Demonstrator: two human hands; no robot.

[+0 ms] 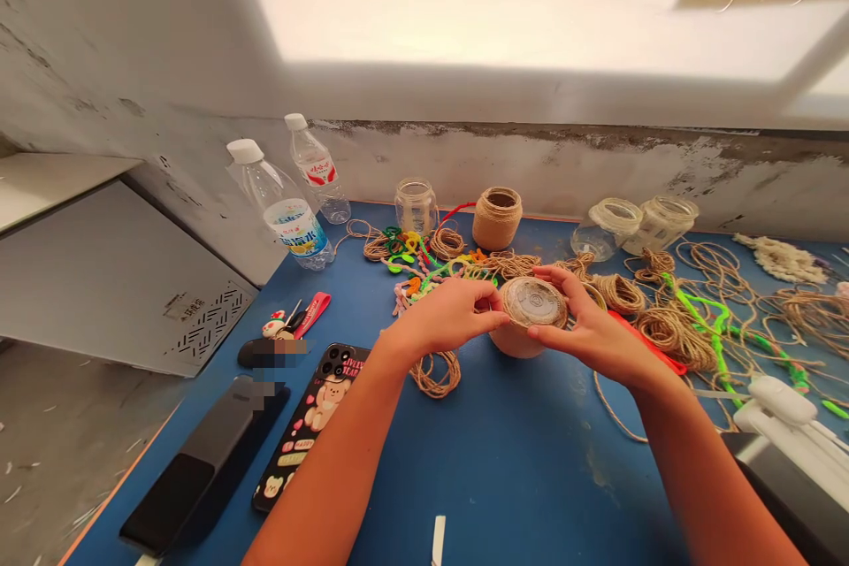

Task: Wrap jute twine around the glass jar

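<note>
My left hand [451, 314] and my right hand [584, 327] grip a twine-wrapped jar [514, 341] from both sides. It is tilted, so its round, clear top [532, 301] faces me. A small coil of jute twine [436, 376] lies on the blue table [478, 478] just below my left hand. Loose twine coils [618, 293] and bright green pipe cleaners [703, 327] lie beyond my right hand. A tangle of multicoloured pipe cleaners [424, 270] sits just past my left hand.
A second twine-wrapped jar [497, 218] and several glass jars [416, 207] stand along the wall. Two plastic bottles [285, 205] stand back left. A bear-cased phone [311, 424], a black phone [199, 460] and keys lie at left. A white clamp [776, 416] sits at right.
</note>
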